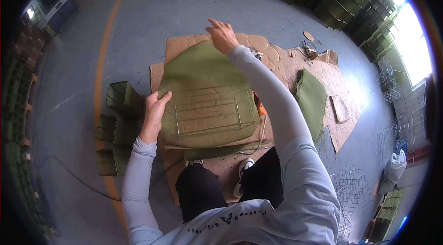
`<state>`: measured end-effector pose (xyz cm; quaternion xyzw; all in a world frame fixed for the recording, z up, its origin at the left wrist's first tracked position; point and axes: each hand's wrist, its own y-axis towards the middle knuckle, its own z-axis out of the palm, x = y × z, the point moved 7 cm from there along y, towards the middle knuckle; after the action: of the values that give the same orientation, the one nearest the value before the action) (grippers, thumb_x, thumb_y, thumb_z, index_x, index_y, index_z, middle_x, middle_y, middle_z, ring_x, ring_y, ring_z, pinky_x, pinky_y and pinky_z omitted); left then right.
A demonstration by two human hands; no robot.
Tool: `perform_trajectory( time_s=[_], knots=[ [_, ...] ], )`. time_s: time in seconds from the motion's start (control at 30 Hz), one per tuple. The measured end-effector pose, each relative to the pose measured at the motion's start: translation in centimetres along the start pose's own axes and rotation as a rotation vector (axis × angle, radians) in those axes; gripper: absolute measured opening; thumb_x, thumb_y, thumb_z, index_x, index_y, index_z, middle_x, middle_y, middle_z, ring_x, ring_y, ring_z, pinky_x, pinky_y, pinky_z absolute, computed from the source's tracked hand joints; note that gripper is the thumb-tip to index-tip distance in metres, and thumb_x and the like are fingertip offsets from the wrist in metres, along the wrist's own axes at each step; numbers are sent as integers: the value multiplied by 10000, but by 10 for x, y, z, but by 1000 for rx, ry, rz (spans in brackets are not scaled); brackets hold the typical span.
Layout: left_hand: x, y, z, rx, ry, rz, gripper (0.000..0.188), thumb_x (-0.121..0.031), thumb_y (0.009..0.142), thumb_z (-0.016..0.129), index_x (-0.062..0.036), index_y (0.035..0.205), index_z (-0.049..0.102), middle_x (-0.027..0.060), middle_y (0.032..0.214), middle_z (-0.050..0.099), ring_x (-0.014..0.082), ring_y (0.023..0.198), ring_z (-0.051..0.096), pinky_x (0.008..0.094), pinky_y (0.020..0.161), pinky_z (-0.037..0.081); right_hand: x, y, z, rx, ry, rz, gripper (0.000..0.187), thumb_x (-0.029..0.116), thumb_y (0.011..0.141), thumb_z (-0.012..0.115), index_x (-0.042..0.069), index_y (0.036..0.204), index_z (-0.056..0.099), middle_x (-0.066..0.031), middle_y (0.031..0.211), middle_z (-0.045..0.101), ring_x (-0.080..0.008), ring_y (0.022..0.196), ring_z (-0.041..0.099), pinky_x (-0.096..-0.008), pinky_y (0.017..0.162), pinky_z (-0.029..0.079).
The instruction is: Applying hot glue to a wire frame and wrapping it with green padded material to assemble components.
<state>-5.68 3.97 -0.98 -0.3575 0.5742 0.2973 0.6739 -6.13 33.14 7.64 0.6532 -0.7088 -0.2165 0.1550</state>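
Note:
A sheet of green mesh fabric (198, 69) is spread before me on cardboard, its far part raised in a curve. A rectangular wire frame (207, 116) shows at its near part; whether it lies over or under the mesh I cannot tell. My left hand (156, 112) grips the sheet's left edge, thumb on top and fingers partly hidden. Over the far edge, my right hand (223, 37) is raised with its index finger stretched out to the left, and nothing shows in it. Partly behind my right forearm is an orange tool (260, 105) with a cord.
Green mesh boxes (123, 99) stand on the floor at my left. Right of the work lies a folded green mesh stack (310, 102) on cardboard (344, 125). Bare wire frames (353, 185) lie at the lower right. A dark cord (83, 182) crosses the floor at left.

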Motion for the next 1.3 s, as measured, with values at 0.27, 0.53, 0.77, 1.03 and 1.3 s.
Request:
perform_trajectory(
  time_s=[0.27, 0.53, 0.77, 1.03, 1.3],
  knots=[
    [-7, -7, 17, 83, -88, -23, 225, -139, 888, 573, 40, 1017, 618, 58, 945, 652, 105, 802, 605, 251, 707, 482, -92, -195, -22, 227, 536, 593, 371, 370, 852, 593, 9, 918, 648, -106, 803, 669, -273, 707, 652, -349, 619, 528],
    [-13, -19, 4, -56, -116, -40, 195, -147, 873, 594, 15, 973, 636, 40, 917, 644, 100, 767, 588, 255, 693, 469, -21, -220, -45, 227, 1172, 919, 444, 430, 871, 596, 0, 760, 607, 5, 603, 517, -89, 529, 500, -245, 465, 443],
    [-1, -38, 7, 73, -157, -94, 219, -210, 881, 602, -24, 996, 605, 11, 880, 624, 101, 779, 585, 250, 711, 477, -17, -229, -50, 183, 1051, 738, 292, 274, 832, 670, -7, 766, 629, 11, 598, 537, -62, 483, 486, -224, 414, 396],
    [0, -81, -9, 100, -23, -209, 125, -190, 876, 609, -66, 870, 610, -4, 795, 616, 70, 682, 600, 231, 566, 520, -18, -233, -62, 189, 987, 721, 256, 239, 816, 690, -5, 767, 632, 4, 600, 560, -69, 482, 511, -227, 407, 418],
    [2, -53, -5, 10, 140, -64, 125, -198, 860, 635, -81, 818, 621, -47, 654, 563, 25, 556, 515, 186, 429, 369, -38, -242, -32, 224, 1051, 797, 263, 283, 851, 652, 40, 757, 616, 48, 605, 515, -43, 489, 454, -206, 416, 377]
  ],
)
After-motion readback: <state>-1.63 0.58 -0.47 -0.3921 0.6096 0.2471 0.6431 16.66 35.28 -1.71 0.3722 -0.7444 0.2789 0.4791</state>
